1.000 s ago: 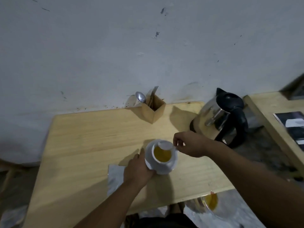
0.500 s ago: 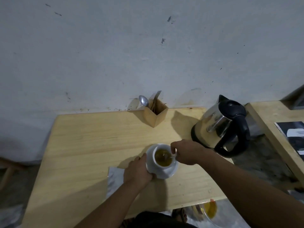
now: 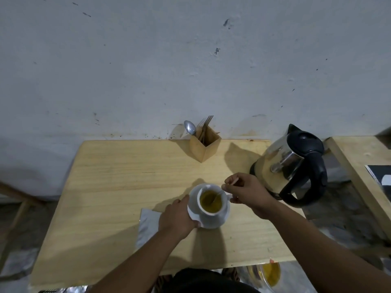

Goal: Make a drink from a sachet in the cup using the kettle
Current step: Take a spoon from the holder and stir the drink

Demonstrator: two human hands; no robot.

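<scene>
Left hand grips saucer edge to steady cup mid-bench. Right hand pinches a thin stirrer w/ tip in the yellow drink, prob. stirring. Kettle parked right, clear of elbows; sachet flat by left wrist.

plain home kitchen corner — wooden table, kettle, cutlery holder, scuffed wall

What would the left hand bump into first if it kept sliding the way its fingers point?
The left hand already touches the saucer; pushing on, it would probably press into the cup.
</scene>
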